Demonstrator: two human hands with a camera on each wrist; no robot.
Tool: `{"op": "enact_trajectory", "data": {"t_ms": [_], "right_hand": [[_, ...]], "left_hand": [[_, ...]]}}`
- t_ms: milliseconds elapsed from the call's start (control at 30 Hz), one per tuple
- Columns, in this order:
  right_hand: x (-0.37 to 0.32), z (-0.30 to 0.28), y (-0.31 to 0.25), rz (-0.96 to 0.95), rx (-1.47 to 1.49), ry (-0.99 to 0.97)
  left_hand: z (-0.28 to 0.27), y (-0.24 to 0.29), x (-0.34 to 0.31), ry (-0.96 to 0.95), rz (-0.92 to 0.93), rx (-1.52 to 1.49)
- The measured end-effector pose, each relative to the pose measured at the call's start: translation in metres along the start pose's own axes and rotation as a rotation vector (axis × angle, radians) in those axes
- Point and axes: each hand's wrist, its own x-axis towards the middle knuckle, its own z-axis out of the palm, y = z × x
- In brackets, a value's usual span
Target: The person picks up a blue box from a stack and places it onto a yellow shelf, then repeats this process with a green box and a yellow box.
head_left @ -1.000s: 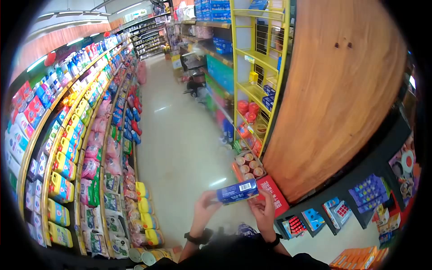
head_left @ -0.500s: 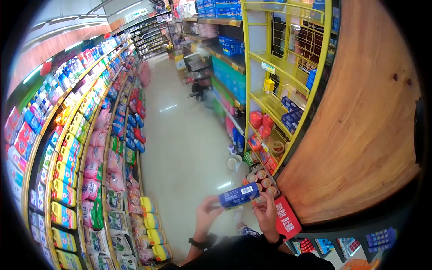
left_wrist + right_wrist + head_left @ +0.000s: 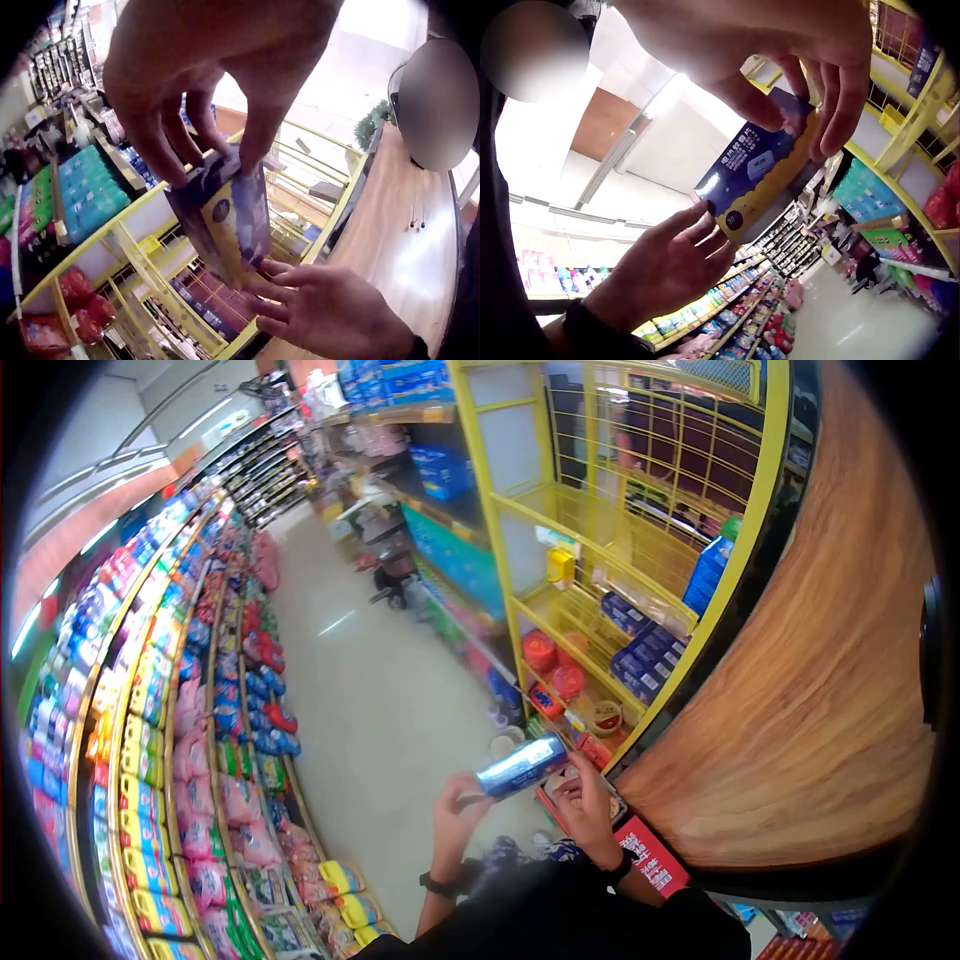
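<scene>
In the head view, both hands hold a blue and yellow box of electric mosquito-repellent mats (image 3: 522, 765) in front of the body, its right end raised. My left hand (image 3: 460, 808) pinches the left end, while my right hand (image 3: 588, 808) grips the right end. Seen from the left wrist, the left thumb and fingers straddle one end of the box (image 3: 232, 214), with the right hand (image 3: 322, 307) at its other end. White Chinese print and a yellow lower band show on the box (image 3: 757, 165) in the right wrist view.
A yellow wire rack (image 3: 503, 570) stands ahead, bearing dark blue boxes (image 3: 650, 662) and red tubs (image 3: 540, 650). Beside it is a wooden panel (image 3: 770, 760). A red box (image 3: 655, 855) lies below the right hand. Shelves of bagged and bottled goods (image 3: 195, 780) line the aisle's left.
The yellow rack appears larger and nearer, and the head view has tilted. Both hands keep hold of the box, whose right end is now higher and whose top catches the light.
</scene>
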Motion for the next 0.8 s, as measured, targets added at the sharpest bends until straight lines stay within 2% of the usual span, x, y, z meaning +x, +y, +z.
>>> {"op": "enact_trajectory", "data": {"t_ms": [167,400,500,533,600,667,767,800], "right_hand": [[0.036,-0.009,0.014,0.115,-0.041,0.077],[0.107,0.002,0.042,-0.166,-0.386,0.399],[0.144,0.018,0.018,0.062,-0.318,0.447],[0.155,0.021,0.021,0.118,-0.214,0.46],[0.182,0.03,0.04,0.04,-0.268,0.569],[0.201,0.037,0.049,0.013,-0.284,0.597],[0.235,0.048,0.044,0.161,-0.257,0.685],[0.246,0.047,0.06,0.139,-0.241,0.7]], "left_hand": [[0.02,-0.018,0.071,-0.069,-0.064,-0.014],[0.052,-0.035,0.188,-0.25,-0.107,0.002],[0.063,-0.043,0.237,-0.331,-0.115,-0.043],[0.065,-0.046,0.253,-0.353,-0.114,-0.044],[0.07,-0.069,0.295,-0.411,-0.132,-0.031],[0.084,-0.062,0.331,-0.498,-0.082,-0.044],[0.097,-0.089,0.374,-0.557,0.033,-0.004],[0.105,-0.094,0.387,-0.577,0.047,-0.026]]}}
